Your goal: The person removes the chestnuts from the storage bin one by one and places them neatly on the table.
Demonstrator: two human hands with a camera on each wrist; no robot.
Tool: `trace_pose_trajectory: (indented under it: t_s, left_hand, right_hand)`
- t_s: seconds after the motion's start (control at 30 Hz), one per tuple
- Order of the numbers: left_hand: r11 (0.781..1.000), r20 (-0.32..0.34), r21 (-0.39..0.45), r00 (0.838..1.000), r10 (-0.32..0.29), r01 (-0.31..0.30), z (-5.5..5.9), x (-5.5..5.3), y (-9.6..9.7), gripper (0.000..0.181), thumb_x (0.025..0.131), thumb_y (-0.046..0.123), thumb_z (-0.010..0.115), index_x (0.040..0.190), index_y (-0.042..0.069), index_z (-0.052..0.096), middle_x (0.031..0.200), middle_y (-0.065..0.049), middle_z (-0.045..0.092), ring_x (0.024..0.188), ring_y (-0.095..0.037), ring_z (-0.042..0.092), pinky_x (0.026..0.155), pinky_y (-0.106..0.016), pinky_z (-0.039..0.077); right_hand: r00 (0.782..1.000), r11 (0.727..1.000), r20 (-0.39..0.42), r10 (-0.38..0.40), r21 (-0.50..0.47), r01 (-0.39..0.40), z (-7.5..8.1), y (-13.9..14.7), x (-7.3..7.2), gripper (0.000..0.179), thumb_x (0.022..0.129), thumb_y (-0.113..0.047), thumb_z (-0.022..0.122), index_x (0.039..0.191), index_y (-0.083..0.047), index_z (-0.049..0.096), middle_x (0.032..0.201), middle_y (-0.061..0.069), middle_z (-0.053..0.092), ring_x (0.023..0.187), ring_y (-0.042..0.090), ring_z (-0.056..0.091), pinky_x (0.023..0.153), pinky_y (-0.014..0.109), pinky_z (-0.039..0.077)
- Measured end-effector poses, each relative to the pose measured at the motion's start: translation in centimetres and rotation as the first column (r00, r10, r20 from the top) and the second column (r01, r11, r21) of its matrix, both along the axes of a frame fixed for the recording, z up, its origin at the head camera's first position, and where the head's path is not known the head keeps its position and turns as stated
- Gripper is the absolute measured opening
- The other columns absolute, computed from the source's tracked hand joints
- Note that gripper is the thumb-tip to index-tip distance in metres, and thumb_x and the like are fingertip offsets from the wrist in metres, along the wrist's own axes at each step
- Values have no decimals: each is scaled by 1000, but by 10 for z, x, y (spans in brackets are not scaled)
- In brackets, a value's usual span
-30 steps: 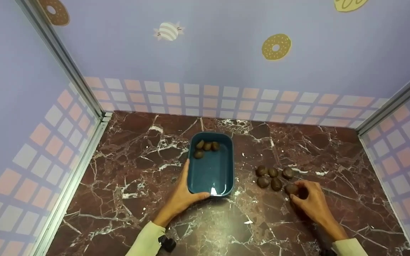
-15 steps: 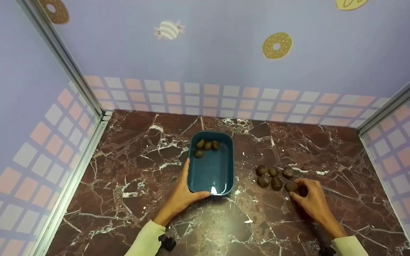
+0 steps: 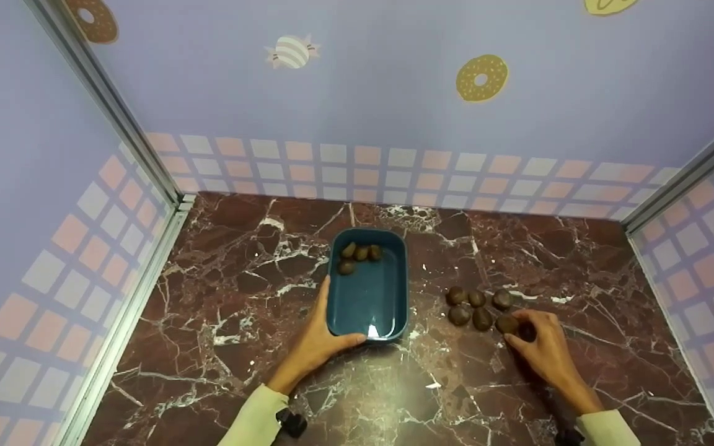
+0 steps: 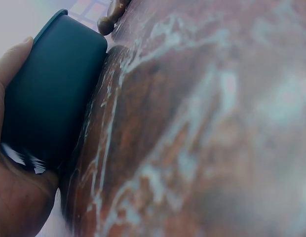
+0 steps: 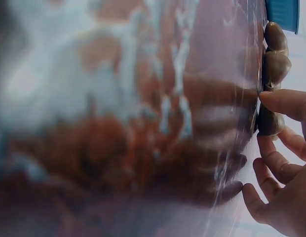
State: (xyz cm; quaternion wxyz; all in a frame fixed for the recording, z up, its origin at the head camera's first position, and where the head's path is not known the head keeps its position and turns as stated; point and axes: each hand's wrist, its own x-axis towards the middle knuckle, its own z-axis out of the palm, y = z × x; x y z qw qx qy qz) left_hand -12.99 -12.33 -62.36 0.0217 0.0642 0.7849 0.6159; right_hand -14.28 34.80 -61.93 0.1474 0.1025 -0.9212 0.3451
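Head view: we see a teal rectangular container (image 3: pixel 366 303) with rounded corners and smooth, glossy walls, set on a dark red, white-veined, marble-patterned tabletop (image 3: pixel 183 347). Four glossy brown chestnuts (image 3: pixel 361 253) lie grouped at its far end, toward the left wall. The left hand (image 3: pixel 318 331) is spread wide around the near left corner, thumb against the near end wall, fingers along the left wall.

To the right of the container, apart from it, we count five loose chestnuts (image 3: pixel 481 319), rounded and dark. Just beside them, the right hand (image 3: pixel 543 347) is narrowed to a pinch, holding a sixth chestnut (image 3: pixel 506 324) between thumb and forefinger at table level. In the right wrist view the chestnuts sit at the frame's edge, so we identify them as chestnuts with some reserve.

Compared with the head frame one second earlier, we find both hands in the same positions, the counts unchanged, and only a slight shift of the camera.
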Motion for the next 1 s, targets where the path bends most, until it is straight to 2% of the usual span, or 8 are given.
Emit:
trace_pose_trajectory:
  t_s: [0.47,0.63,0.8,0.9,1.0]
  left_hand:
    - [1000,2,6,1000,-2,2,-1,-1,0,146,76,37,104,179,18,4,185,-12,7,168,-36,14,133,-61,14]
    - [1000,10,11,1000,-11,11,0,0,0,145,76,37,104,179,19,3,185,-12,5,168,-37,13,133,-62,14]
    - [1000,7,24,1000,-14,13,1,1,0,143,78,37,103,180,20,3,185,-10,5,169,-35,10,133,-63,14]
    - [999,10,29,1000,-15,15,0,0,-1,142,79,36,102,180,20,3,185,-9,5,169,-34,8,133,-62,13]
    - [1000,5,29,1000,-13,13,-1,0,-1,142,79,35,102,179,18,3,185,-11,5,169,-35,8,133,-62,12]
  right_hand:
    - [999,998,-33,3,59,-2,3,-2,0,45,77,0,98,117,1,78,116,22,73,113,42,61,97,55,38]
    - [1000,999,-16,-2,42,2,2,-2,0,44,78,0,97,118,1,78,117,24,74,114,43,61,98,55,38]
    - [999,1000,33,-10,19,10,4,0,-1,43,82,-1,96,122,2,78,117,23,75,114,43,62,96,56,44]
    - [999,1000,42,-16,23,15,8,1,-1,46,82,-5,97,124,2,78,116,23,76,114,43,61,95,52,44]
    - [1000,999,8,-18,32,18,14,1,-3,52,78,-5,99,124,4,78,117,24,77,113,42,60,95,46,42]
